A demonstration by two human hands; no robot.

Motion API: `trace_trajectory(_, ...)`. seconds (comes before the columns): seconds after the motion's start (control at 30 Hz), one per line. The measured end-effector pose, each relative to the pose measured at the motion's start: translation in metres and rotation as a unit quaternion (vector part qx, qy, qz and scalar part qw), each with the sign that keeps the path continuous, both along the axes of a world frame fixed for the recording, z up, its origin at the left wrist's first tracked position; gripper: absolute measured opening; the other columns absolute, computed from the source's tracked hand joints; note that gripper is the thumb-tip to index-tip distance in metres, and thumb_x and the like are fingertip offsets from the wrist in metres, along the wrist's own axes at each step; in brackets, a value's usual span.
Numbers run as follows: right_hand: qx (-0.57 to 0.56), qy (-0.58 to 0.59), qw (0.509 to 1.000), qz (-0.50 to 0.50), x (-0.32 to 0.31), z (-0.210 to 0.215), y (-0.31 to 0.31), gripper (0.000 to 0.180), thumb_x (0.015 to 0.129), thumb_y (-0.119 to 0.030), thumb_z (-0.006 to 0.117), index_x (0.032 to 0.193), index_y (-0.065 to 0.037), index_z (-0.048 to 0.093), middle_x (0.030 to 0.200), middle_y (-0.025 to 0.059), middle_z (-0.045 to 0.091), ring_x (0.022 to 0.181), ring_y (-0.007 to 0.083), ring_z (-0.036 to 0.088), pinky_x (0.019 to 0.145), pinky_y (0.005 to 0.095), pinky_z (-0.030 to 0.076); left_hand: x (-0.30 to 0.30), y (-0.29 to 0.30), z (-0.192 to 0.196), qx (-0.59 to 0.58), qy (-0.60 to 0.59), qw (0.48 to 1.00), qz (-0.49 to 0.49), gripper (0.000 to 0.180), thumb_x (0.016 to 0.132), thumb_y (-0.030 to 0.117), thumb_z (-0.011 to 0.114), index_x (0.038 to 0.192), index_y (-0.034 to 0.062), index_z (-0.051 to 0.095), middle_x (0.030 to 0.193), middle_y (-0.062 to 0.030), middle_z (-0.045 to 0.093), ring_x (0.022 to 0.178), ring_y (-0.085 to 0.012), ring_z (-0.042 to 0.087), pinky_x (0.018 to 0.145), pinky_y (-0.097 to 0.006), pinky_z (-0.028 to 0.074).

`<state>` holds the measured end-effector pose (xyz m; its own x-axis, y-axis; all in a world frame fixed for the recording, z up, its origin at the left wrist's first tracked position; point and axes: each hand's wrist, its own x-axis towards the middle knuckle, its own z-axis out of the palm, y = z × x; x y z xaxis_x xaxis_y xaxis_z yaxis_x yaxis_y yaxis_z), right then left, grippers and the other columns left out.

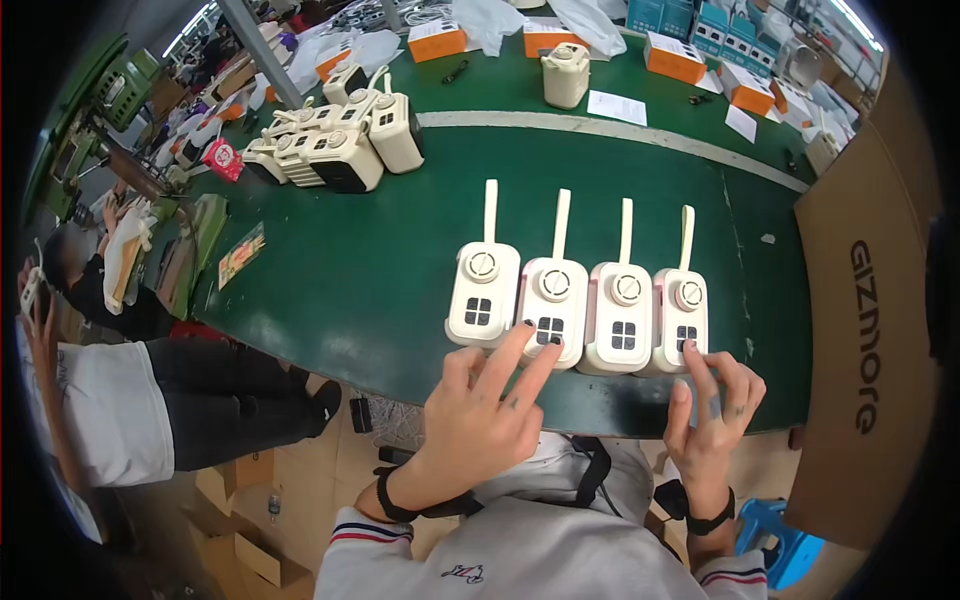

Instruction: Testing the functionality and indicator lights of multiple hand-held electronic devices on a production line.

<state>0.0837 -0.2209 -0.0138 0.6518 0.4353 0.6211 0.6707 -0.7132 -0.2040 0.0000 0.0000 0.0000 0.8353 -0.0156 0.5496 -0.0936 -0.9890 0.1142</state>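
Here four cream, radio-like devices lie side by side near the front edge of the green bench (pixel 380 270), straps pointing away; the left hand (pixel 478 415), open and gripping nothing, presses two fingertips on the second device (pixel 553 310), while the right hand (pixel 712 415), likewise empty, touches the fourth device (pixel 680 318). This looks like button checking along the row, calling for light, accurate presses. Beyond the row stand more devices (pixel 335 150) and orange boxes (pixel 672 57); a cardboard carton (pixel 870 340) sits right.

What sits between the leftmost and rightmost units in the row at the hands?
Head view: two more cream units, second and third, stand side by side between the leftmost unit and rightmost unit. The left hand fingers the second one.
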Motion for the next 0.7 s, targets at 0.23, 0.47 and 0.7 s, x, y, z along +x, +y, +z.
trace_trajectory(0.23, 0.033, -0.001, 0.999, -0.021, 0.012, -0.004, 0.0, 0.028, 0.083, -0.006, 0.059, 0.11, -0.006, 0.067, 0.101, 0.0108, 0.054, 0.093, 0.0279, 0.049, 0.085, 0.0394, 0.038, 0.006, -0.002, -0.006, -0.04, -0.002, 0.999, 0.01, 0.061, 0.058, 0.002, 0.059, 0.116, 0.0183, 0.066, 0.131, -0.0096, 0.049, 0.087, -0.0294, 0.042, 0.067, -0.032, 0.044)
trace_trajectory(0.47, 0.04, -0.01, 0.999, 0.003, 0.022, -0.011, 0.0, 0.036, 0.079, -0.003, 0.062, 0.114, -0.008, 0.063, 0.106, 0.0105, 0.054, 0.097, 0.0276, 0.051, 0.087, 0.0387, 0.036, 0.009, -0.003, -0.011, -0.071, -0.003, 0.997, 0.011, 0.061, 0.062, 0.001, 0.058, 0.12, 0.0175, 0.064, 0.131, -0.0118, 0.048, 0.092, -0.0313, 0.043, 0.07, -0.034, 0.045)
trace_trajectory(0.7, 0.0, -0.03, 1.0, 0.002, 0.026, -0.014, -0.006, 0.034, 0.078, -0.01, 0.068, 0.112, -0.01, 0.066, 0.105, 0.0093, 0.055, 0.095, 0.0267, 0.051, 0.085, 0.0388, 0.036, 0.012, -0.004, -0.013, -0.06, 0.014, 0.998, 0.011, 0.061, 0.062, 0.0, 0.058, 0.121, 0.0161, 0.063, 0.13, -0.012, 0.047, 0.095, -0.0313, 0.043, 0.078, -0.036, 0.043)
